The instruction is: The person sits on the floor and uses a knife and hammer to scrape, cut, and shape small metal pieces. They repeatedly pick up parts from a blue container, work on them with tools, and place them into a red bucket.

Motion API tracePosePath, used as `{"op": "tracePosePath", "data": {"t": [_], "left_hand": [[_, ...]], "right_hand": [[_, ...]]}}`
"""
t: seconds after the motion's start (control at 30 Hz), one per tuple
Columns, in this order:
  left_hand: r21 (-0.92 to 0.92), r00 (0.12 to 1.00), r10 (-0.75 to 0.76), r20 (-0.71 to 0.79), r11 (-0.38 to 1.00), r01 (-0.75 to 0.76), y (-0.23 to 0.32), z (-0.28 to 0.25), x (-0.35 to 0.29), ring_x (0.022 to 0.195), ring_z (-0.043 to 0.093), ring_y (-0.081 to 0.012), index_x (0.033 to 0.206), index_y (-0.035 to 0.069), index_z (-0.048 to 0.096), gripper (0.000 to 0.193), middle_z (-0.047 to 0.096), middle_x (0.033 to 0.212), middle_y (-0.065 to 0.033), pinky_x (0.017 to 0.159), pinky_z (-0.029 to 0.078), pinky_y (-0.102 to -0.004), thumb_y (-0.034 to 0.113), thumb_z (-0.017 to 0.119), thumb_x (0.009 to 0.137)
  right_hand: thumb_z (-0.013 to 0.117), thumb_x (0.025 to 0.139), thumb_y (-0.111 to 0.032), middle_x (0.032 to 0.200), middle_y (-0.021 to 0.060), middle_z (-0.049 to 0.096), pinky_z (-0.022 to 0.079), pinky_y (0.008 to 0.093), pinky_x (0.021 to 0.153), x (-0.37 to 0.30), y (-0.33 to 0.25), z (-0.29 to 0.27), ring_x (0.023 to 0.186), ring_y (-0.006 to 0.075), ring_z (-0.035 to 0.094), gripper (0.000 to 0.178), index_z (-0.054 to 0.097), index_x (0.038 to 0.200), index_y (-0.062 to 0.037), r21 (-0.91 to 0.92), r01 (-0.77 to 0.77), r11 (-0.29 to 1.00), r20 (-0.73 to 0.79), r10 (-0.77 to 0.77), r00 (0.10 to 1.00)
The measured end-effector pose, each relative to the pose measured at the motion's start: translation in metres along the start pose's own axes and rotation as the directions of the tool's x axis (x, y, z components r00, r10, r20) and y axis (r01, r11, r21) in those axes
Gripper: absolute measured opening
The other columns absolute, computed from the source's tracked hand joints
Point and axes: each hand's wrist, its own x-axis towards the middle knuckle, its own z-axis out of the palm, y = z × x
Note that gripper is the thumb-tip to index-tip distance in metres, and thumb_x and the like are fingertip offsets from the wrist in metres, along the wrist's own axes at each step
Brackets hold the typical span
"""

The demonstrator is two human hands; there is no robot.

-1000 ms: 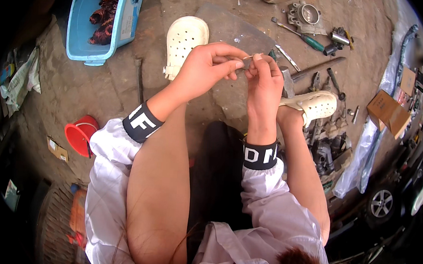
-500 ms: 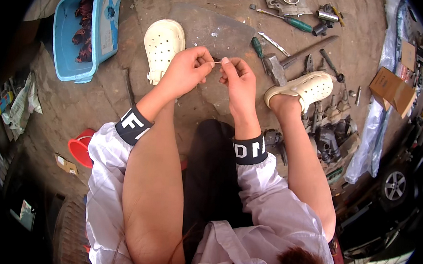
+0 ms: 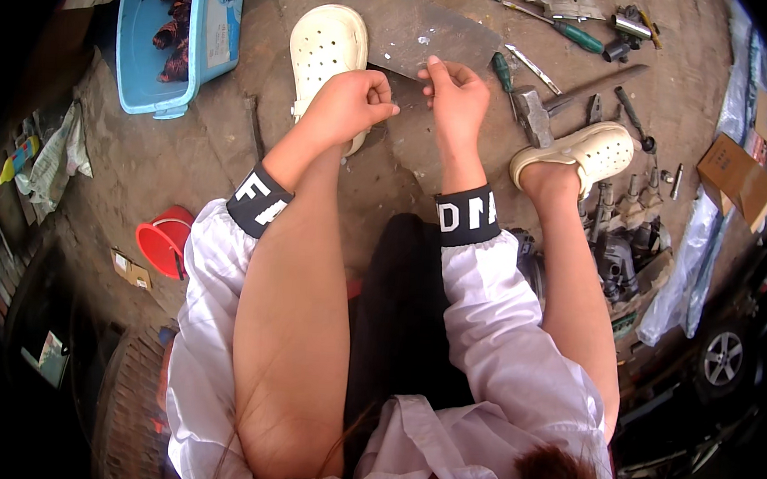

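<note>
Hammer (image 3: 533, 119) lies right of the hands (image 3: 459, 102), beside the right clog (image 3: 606, 153).

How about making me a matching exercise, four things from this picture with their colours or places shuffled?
Column one:
1. right hand
2. tub
3. bucket
4. hammer

Column two:
A. red, beside the left sleeve
B. on the ground near the right shoe
C. blue, with dark reddish bundles inside
D. overlapping the grey sheet in view

Pairs: 1-D, 2-C, 3-A, 4-B.
</note>
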Motion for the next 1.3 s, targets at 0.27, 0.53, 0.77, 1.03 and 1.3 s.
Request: {"op": "tracePosePath", "data": {"t": [0.27,0.53,0.77,1.03,1.3], "left_hand": [[0.093,0.988,0.151,0.018,0.984,-0.152,-0.010,-0.002,-0.005,0.059,0.052,-0.0083,0.075,0.001,0.058,0.014,0.054,0.069,-0.0021,0.054,0.042,-0.0249,0.005,0.071,0.075],[0.482,0.830,0.526,-0.184,0.784,-0.390,0.001,-0.002,0.000,0.075,0.060,-0.0219,0.085,0.005,0.062,0.008,0.059,0.084,-0.0058,0.066,0.050,-0.0333,0.008,0.062,0.077],[0.815,0.767,0.641,-0.021,0.455,-0.358,0.019,-0.003,0.046,0.085,0.055,-0.0226,0.083,0.006,0.057,0.014,0.055,0.081,-0.0049,0.074,0.049,-0.0334,0.004,0.060,0.069],[0.853,0.807,0.589,0.039,0.402,-0.334,0.014,0.001,0.067,0.083,0.057,-0.0229,0.080,0.005,0.056,0.012,0.055,0.080,-0.0059,0.071,0.049,-0.0328,0.007,0.061,0.070],[0.866,0.781,0.624,-0.030,0.406,-0.291,0.010,-0.001,0.070,0.081,0.057,-0.0237,0.080,0.005,0.053,0.014,0.055,0.079,-0.0069,0.069,0.051,-0.0341,0.007,0.062,0.069]], "right_hand": [[0.064,0.086,-0.009,0.068,0.0083,0.066,0.041,0.0215,0.043,-0.018,0.011,-0.010,0.049,0.0081,0.056,0.017,0.059,0.081,0.0064,-0.145,0.097,0.985,-0.091,-0.111,0.990],[0.064,0.082,-0.012,0.083,0.0130,0.068,0.050,0.0334,0.066,0.069,-0.012,-0.102,0.071,0.0227,0.065,0.020,0.065,0.098,0.0006,-0.747,0.363,0.557,-0.159,-0.680,0.716],[0.074,0.073,-0.021,0.086,0.0112,0.066,0.047,0.0400,0.079,0.125,-0.012,-0.144,0.087,0.0287,0.060,0.020,0.068,0.087,-0.0074,-0.915,0.271,0.299,0.126,-0.425,0.896],[0.070,0.078,-0.022,0.088,0.0138,0.063,0.046,0.0420,0.079,0.122,-0.010,-0.143,0.088,0.0334,0.057,0.020,0.062,0.089,-0.0062,-0.928,0.351,0.127,0.247,-0.496,0.833],[0.067,0.081,-0.021,0.088,0.0140,0.064,0.047,0.0426,0.075,0.128,-0.013,-0.142,0.086,0.0342,0.059,0.021,0.059,0.091,-0.0038,-0.897,0.384,0.218,0.221,-0.530,0.819]]}}
